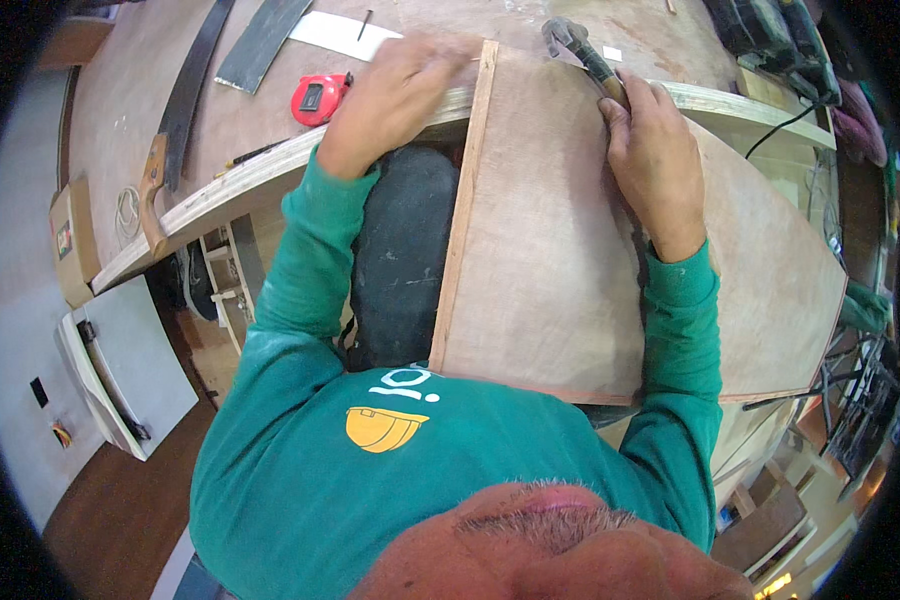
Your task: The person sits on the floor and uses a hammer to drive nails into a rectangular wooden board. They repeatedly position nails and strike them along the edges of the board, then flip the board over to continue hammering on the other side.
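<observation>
My right hand [658, 160] is wrapped round the handle of a hammer [598, 68], whose metal head points away to the far left, over the workbench. Beneath that forearm lies a large thin plywood panel [540, 230], reaching from the bench toward my chest. A narrow wooden strip [462, 215] runs along the panel's left edge. Close to the strip's far end is my left hand [395, 100], with its fingers drawn together and blurred at the tips. Whatever they pinch is too smeared to make out.
On the workbench [260, 125] lie a red tape measure [315, 98], a handsaw [175, 120], a dark flat strip [263, 45] and a white strip [342, 38]. A black power tool [770, 45] stands far right with its cord. A dark padded seat [402, 260] shows left of the panel.
</observation>
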`<action>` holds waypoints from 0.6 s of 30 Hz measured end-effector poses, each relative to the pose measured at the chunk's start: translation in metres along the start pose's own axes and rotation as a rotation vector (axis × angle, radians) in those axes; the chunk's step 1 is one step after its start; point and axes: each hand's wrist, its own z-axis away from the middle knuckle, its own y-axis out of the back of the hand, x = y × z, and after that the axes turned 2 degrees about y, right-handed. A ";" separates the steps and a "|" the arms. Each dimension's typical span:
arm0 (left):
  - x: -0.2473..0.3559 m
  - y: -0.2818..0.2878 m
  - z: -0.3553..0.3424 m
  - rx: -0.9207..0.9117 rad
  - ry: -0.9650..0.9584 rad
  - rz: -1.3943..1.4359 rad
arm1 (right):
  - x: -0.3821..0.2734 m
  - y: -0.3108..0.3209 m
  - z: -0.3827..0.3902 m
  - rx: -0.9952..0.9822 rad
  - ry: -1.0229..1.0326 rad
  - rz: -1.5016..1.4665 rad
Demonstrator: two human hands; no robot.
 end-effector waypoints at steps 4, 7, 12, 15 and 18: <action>-0.009 -0.010 -0.022 -0.367 0.227 0.334 | 0.005 -0.005 -0.001 -0.005 -0.006 -0.025; -0.019 -0.009 -0.034 -0.488 0.293 0.373 | 0.004 -0.005 0.000 0.016 0.001 -0.033; -0.010 0.001 -0.030 -0.417 0.311 0.330 | 0.012 0.003 -0.002 0.086 0.036 -0.082; 0.008 0.023 -0.026 -0.442 0.388 0.446 | 0.007 0.018 -0.008 0.125 0.054 -0.155; 0.019 0.026 -0.012 -0.384 0.400 0.761 | 0.001 0.034 -0.010 0.157 0.061 -0.211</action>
